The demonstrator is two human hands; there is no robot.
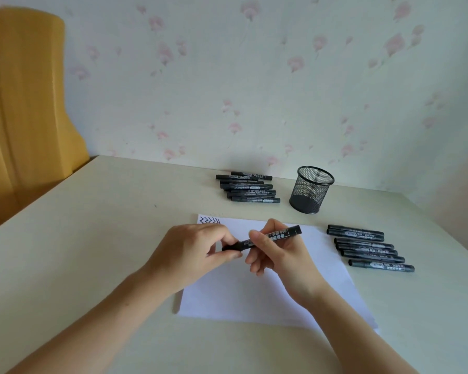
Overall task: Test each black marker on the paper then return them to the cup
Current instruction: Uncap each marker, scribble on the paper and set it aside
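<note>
Both hands hold one black marker (265, 237) above the paper (268, 292): the right hand (278, 252) grips the barrel, the left hand (197, 249) pinches the cap end. Looks like capping or uncapping; which, I cannot tell. Zigzags (208, 220) mark the paper's far corner. The mesh cup (311, 188) stands empty beyond, marker piles left (247, 187) and right (368, 248) of it. Next likely needs a straight pull or push on the cap

A pale cream table (97, 238) with a smooth matte top fills the lower part of the view. Behind the table's far edge rises a wall (254, 76) covered in off-white wallpaper printed with scattered, faded pink flowers on thin stems. Beyond the table's far left corner stands a mustard-yellow upholstered chair back (25, 103), tall and curved, close to the wall and partly cut off by the frame's left edge.
</note>
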